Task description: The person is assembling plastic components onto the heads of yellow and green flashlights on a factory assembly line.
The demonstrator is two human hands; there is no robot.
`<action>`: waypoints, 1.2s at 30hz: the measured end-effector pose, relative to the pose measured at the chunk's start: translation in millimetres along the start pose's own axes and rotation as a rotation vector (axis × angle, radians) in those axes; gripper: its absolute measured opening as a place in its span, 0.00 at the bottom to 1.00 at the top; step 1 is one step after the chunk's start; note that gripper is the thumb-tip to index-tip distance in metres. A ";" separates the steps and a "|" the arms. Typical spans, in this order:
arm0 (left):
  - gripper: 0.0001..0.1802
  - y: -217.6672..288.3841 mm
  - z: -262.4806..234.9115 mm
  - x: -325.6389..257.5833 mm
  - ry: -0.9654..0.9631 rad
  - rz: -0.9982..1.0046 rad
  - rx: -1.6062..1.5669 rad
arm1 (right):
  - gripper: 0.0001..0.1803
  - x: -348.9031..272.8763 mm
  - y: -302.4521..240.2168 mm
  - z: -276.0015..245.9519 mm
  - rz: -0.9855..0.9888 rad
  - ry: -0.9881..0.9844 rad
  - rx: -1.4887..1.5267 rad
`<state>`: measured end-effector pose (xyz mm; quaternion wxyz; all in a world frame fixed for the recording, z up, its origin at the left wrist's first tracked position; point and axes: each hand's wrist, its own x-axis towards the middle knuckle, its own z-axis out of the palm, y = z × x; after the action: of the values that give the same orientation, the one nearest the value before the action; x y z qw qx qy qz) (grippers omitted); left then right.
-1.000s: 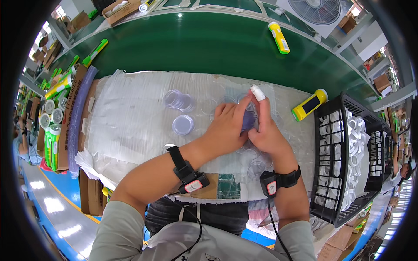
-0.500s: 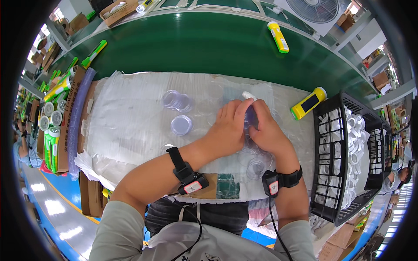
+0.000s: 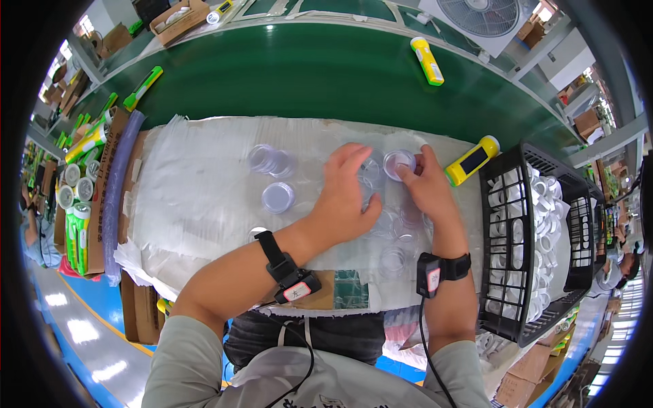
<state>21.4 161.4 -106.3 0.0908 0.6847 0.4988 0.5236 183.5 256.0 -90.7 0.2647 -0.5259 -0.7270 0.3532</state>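
Observation:
My right hand (image 3: 430,187) pinches a transparent round lens cap (image 3: 399,164) with a pale rim between thumb and fingers. To its left, my left hand (image 3: 345,197) is open, thumb spread away from the fingers, with nothing in it. Several loose transparent discs (image 3: 371,174) lie between the two hands, and more discs (image 3: 392,258) lie nearer to me. Farther left on the white-covered work surface (image 3: 204,177), a stack of transparent caps (image 3: 272,160) leans over. A separate round cap (image 3: 278,197) sits just in front of that stack.
A black crate (image 3: 507,245) full of white rings (image 3: 544,231) stands at the right. Beside it lies a yellow flashlight (image 3: 473,160). Beyond the work surface runs a green belt (image 3: 286,75) carrying another yellow flashlight (image 3: 427,61). At the left stands a carton (image 3: 109,183) with flashlights in it.
My hands, together around a cap half a second ago, have come apart. The left has opened, and the right now holds the cap, tipped so its round face shows.

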 end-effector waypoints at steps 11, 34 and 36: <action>0.42 31.4 -36.9 29.8 0.243 0.218 -0.204 | 0.41 23.1 -5.7 -14.7 0.244 0.069 0.270; 0.26 82.8 -182.1 -58.5 -0.100 -0.237 0.286 | 0.31 -91.5 23.8 -31.8 0.018 0.242 -0.215; 0.26 84.8 -171.3 -85.7 -0.216 -0.267 0.369 | 0.30 -95.9 49.0 -16.3 -0.209 0.214 -0.236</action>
<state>-63.1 -14.7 -30.5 0.0855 0.6697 0.6593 0.3310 253.5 178.2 -120.8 0.3122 -0.5095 -0.7818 0.1781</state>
